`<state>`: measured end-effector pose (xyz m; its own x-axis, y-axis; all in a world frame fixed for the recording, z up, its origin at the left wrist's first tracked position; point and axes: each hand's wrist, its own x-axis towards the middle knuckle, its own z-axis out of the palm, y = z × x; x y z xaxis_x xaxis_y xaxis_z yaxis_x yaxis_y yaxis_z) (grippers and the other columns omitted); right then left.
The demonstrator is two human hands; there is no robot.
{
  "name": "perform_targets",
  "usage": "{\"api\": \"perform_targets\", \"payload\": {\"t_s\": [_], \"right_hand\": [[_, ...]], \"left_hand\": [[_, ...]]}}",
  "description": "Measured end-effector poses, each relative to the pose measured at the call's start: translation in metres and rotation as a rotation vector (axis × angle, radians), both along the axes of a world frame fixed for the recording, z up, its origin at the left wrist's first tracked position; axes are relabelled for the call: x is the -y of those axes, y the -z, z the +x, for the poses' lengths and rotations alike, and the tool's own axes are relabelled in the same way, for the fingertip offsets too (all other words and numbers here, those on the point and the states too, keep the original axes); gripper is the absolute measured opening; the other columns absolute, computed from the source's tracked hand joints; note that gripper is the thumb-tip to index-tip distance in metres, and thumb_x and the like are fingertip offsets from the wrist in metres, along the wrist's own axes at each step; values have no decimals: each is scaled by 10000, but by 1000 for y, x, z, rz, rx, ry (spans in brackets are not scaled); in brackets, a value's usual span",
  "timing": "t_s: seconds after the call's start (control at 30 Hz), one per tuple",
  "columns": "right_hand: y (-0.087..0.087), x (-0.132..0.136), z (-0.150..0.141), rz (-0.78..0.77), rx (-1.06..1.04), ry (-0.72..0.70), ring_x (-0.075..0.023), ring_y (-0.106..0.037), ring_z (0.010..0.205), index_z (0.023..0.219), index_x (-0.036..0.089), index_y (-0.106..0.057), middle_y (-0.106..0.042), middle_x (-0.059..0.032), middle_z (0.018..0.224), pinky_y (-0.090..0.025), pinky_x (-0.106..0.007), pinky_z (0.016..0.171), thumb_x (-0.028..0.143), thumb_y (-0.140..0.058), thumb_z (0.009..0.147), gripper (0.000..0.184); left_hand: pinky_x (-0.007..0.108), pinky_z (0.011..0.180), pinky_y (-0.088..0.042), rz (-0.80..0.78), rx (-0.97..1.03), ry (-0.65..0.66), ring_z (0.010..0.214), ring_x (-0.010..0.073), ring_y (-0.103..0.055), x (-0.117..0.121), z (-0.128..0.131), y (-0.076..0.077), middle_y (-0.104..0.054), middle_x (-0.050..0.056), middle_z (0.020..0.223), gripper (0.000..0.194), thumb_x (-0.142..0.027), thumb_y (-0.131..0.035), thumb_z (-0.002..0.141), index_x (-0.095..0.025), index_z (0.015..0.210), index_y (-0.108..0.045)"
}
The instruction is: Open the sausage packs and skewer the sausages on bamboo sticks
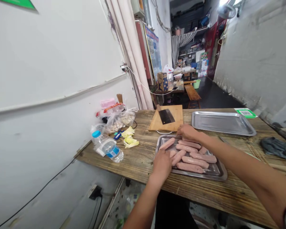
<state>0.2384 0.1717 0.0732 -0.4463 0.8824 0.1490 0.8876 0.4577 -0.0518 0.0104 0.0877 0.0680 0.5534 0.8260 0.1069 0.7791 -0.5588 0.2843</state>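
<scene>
Several pale pink sausages (196, 161) lie loosely in a shallow metal tray (221, 173) on the wooden table. My left hand (161, 163) is at the tray's left side, its fingers curled over a sausage (173, 154) whose end shows beside them. Another sausage (167, 143) slants just above those fingertips. Across the tray's far edge reaches my right hand (188, 132), fingers bent down and drawn together close to the back sausages. What its fingertips hold, if anything, is hidden.
Behind the tray, a cleaver (166, 116) lies on a cutting board (154, 124). A second metal tray (222, 123) is at the back right, near a dark plastic bag (278, 148) and thin sticks (255, 151). At left are a water bottle (111, 149), leaves (131, 140) and bagged food (120, 122).
</scene>
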Motion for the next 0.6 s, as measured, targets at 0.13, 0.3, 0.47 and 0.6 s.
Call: {"api": "perform_targets", "payload": {"t_s": [0.13,0.3,0.47,0.6], "right_hand": [[-10,25,-7,35,-5,139,-201,-575,954,1065,209,-674,-681,-66,993,-377,-284,827,124,-493,826,312],[-34,109,55,86,-37,528,-226,-565,1055,1248,159,-556,-620,-108,1175,-408,-284,843,258,-416,900,388],[-28,231,135,-29,5,933,-246,-634,799,965,168,-680,-689,-108,865,-416,-288,637,327,-448,866,298],[9,300,152,-120,-62,1047,-200,-604,609,728,167,-670,-650,-88,646,-339,-261,528,287,-502,834,232]], "left_hand": [[304,988,-386,-140,62,77,1191,207,-503,-12,1,-2,-522,61,1331,504,-175,-443,850,-249,1348,-458],[306,985,-375,-245,1,188,1245,233,-462,-20,2,-13,-385,44,1437,499,-296,-401,887,-259,1385,-411],[353,910,-409,-349,-49,161,1115,296,-556,-34,-8,-15,-592,133,1231,414,-360,-467,830,-186,1179,-605],[361,850,-442,-459,309,138,929,267,-605,-40,-9,-10,-674,122,983,316,-366,-582,750,-131,952,-645]]}}
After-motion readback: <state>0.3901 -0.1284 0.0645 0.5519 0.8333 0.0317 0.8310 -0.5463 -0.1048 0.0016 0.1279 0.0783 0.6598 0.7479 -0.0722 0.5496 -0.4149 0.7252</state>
